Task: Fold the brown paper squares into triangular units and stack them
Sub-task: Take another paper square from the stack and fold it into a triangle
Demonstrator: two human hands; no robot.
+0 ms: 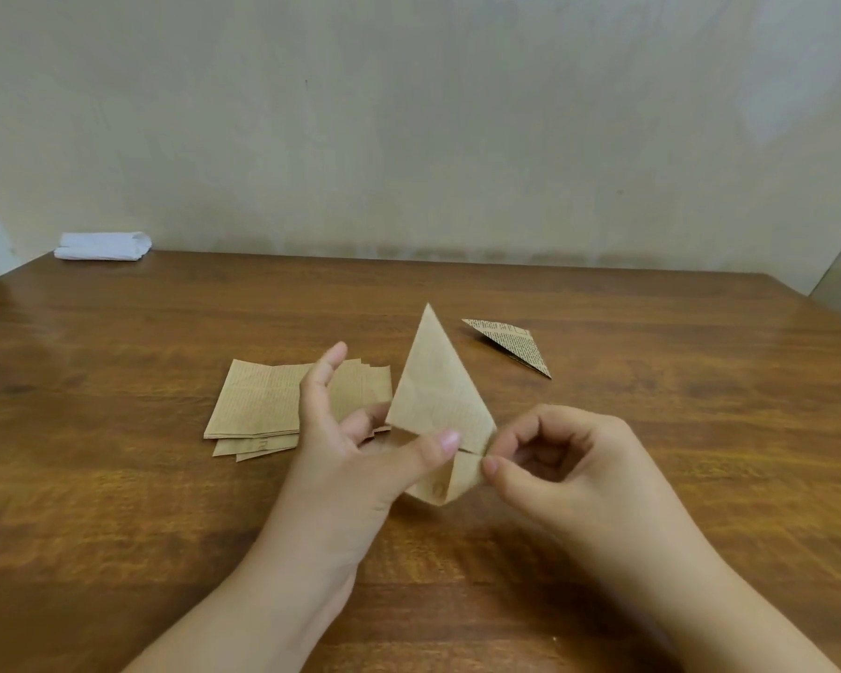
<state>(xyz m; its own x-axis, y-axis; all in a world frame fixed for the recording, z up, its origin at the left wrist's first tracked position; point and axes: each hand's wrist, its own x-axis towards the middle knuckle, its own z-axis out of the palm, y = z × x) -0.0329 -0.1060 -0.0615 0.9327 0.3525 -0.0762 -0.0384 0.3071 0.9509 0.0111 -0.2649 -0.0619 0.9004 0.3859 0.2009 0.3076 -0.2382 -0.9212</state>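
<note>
A partly folded brown paper piece (435, 391) stands up above the table, pointed tip upward, with a small flap turned up at its lower end. My left hand (355, 459) pinches it, thumb on the front near the flap and fingers behind. My right hand (554, 459) pinches the flap's right corner between thumb and curled fingers. A stack of several flat brown paper squares (258, 405) lies on the table to the left, partly hidden behind my left hand. One folded triangular unit (511, 340) with printed text lies to the back right.
The brown wooden table (117, 502) runs up to a pale wall. A folded white cloth (102, 246) sits at the table's far left corner. The table's right edge (816, 303) slants down at the far right.
</note>
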